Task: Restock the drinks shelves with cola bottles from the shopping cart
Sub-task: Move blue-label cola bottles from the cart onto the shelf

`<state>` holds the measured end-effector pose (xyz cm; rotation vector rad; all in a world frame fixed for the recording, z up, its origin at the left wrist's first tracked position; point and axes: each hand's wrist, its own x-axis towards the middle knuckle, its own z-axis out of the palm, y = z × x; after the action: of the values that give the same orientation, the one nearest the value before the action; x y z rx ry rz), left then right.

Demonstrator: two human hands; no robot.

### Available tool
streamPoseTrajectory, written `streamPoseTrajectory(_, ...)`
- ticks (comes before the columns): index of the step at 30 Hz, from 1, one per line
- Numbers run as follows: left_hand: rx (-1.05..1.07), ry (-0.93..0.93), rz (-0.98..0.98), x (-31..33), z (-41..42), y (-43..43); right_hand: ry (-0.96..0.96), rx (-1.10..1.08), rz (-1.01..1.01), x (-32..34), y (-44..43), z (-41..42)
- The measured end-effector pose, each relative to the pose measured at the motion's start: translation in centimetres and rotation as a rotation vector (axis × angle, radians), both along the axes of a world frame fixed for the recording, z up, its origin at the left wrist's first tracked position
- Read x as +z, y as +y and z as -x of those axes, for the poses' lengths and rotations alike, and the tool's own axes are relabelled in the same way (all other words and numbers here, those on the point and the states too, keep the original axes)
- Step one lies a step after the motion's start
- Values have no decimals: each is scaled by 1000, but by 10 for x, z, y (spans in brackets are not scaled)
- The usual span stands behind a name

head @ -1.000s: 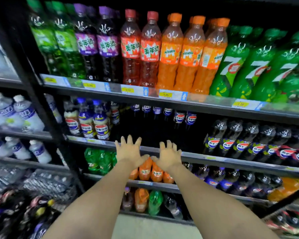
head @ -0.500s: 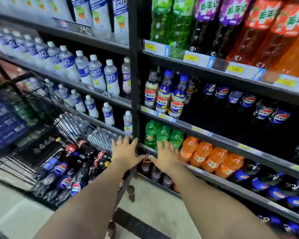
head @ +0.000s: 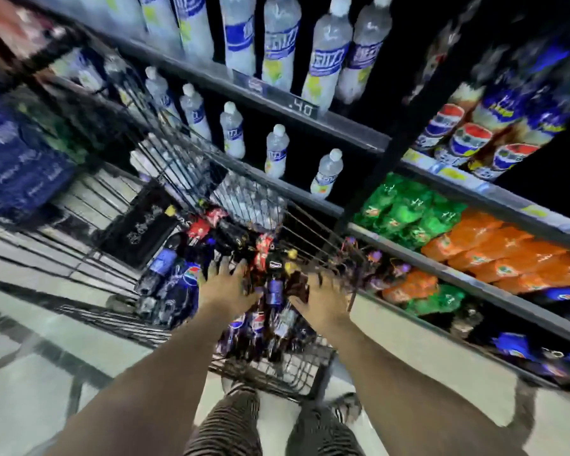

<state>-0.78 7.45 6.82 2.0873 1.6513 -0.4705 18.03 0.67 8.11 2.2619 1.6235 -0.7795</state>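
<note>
A second ago my view was on the shelves [head: 349, 128], with both hands spread before the cola row. Now it has swung down to the cart [head: 278, 381], and the hands have come with it. I read that as one shelf trip finished and a fresh pick-up starting. The cola bottles [head: 178, 278] lie heaped inside the cart, dark bodies with red and blue labels, directly under my hands. The left hand [head: 226, 286] is over the middle of the heap, fingers spread and fairly straight, tips on or just above the bottles, gripping nothing I can see. The right hand [head: 323, 299] is apart from it, nearer the cart's shelf-side wall, with a blue-labelled bottle between the two. Blur smears its fingers, so I cannot tell whether they have closed on a bottle.
</note>
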Motion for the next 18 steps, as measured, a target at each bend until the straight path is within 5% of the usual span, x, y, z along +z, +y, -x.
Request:
streamPoseTrajectory(9,-11,-3,163,-81,28,6,80,-142,108,-81,9,19)
streamPoseTrajectory(18,256,-171,235,-151,16,14,221,-433,120,-164,16,22)
